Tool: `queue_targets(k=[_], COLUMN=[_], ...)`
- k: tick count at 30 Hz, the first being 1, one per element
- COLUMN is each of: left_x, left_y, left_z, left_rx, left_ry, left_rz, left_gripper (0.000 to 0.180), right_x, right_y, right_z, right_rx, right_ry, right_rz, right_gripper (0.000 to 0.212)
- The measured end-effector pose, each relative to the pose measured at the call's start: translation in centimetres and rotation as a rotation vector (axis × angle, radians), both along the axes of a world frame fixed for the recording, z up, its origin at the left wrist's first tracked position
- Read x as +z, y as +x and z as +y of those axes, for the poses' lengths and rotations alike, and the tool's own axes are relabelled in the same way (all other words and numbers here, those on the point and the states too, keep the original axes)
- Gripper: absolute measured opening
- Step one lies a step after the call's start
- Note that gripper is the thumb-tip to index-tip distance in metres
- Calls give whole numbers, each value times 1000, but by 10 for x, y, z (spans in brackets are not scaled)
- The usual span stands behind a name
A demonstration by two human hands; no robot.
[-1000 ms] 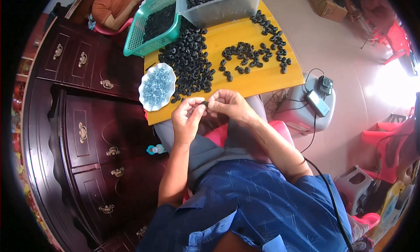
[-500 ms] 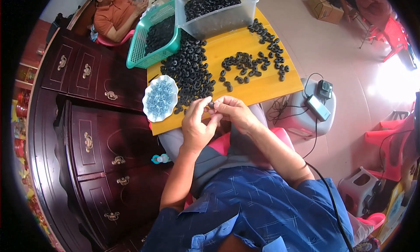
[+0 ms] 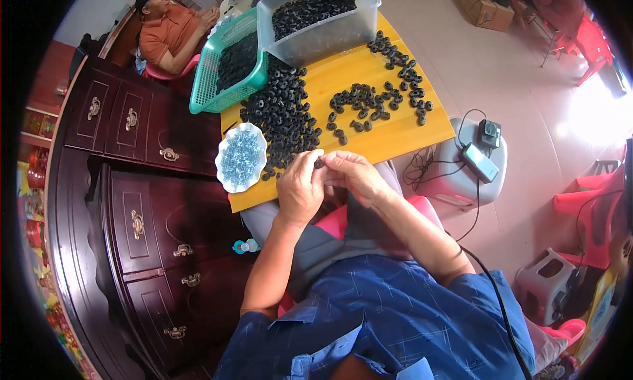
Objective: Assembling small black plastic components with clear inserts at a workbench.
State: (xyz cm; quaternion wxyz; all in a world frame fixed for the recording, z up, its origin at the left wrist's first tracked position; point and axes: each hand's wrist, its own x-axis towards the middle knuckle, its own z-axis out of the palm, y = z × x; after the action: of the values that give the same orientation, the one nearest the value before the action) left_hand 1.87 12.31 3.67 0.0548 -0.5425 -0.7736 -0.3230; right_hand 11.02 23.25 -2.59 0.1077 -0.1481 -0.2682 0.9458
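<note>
At the near edge of the yellow board (image 3: 395, 141), my left hand (image 3: 301, 190) and my right hand (image 3: 356, 177) meet fingertip to fingertip. Pinched between them is a small black oval part (image 3: 319, 162), mostly covered by the fingers. Just beyond my left hand lies a dense pile of black oval parts (image 3: 280, 113) that look to have holes in them. Further right, a looser group of the same parts (image 3: 362, 98) is spread over the board. A white scalloped dish (image 3: 221, 171) left of the pile holds many small clear bluish pieces (image 3: 241, 152), too small to make out.
A green plastic basket (image 3: 210, 73) and a clear plastic bin (image 3: 316, 42), both holding black parts, stand at the far side. Dark wooden drawers (image 3: 158, 202) border the left. A grey stool (image 3: 455, 175) with cabled devices stands right. Another person (image 3: 168, 34) sits far left.
My hands stay together at the board's near edge, with the fingers shifted slightly around the small black part. The whole view has tilted a little.
</note>
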Motion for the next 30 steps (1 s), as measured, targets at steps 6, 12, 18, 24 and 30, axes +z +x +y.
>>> queue_targets(k=[6, 12, 18, 24, 30], left_x=[2, 18, 56, 88, 78], left_y=[-18, -94, -205, -304, -319], left_z=[2, 18, 66, 107, 125], left_rx=[13, 91, 197, 353, 405], left_ry=[19, -69, -36, 51, -301], left_rz=[-331, -526, -702, -387, 5], left_gripper=[33, 35, 35, 46, 45], right_x=[11, 10, 0, 16, 13], right_y=[1, 8, 5, 6, 10], right_z=[3, 14, 14, 16, 17], right_rx=[-9, -60, -49, -35, -35], right_ry=[29, 54, 23, 7, -6], right_rz=[2, -41, 25, -18, -33], right_gripper=[18, 18, 14, 14, 12])
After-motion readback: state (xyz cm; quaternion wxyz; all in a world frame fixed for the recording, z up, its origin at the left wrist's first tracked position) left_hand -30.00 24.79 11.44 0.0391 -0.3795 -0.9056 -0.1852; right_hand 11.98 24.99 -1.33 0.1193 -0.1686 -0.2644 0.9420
